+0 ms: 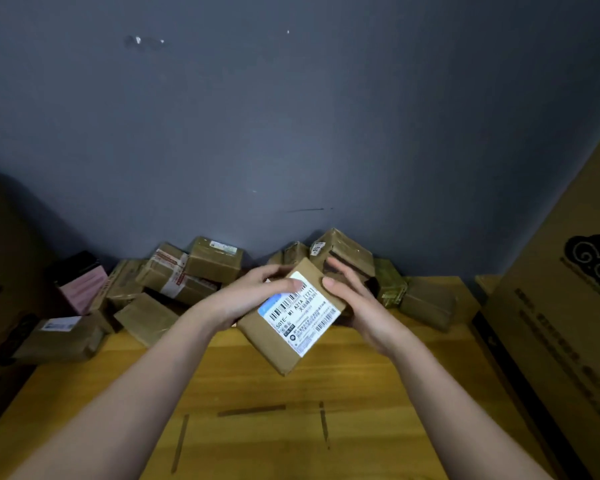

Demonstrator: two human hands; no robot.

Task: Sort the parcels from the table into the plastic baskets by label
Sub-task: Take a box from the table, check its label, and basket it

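Note:
A small brown cardboard parcel point(278, 344) with a white shipping label point(300, 318) facing up is held above the wooden table point(257, 393), tilted like a diamond. My left hand point(253, 292) grips its upper left side, thumb lying over the label's top corner. My right hand point(350, 303) grips its right edge, thumb on top near the label. Behind it, several more brown parcels point(212, 259) lie heaped along the wall, some with labels showing. No plastic basket is in view.
A large cardboard box point(561, 306) stands at the right of the table, another point(0, 271) at the left. A pink and black packet point(80, 285) sits at the left of the heap. The grey wall point(291, 133) closes the back.

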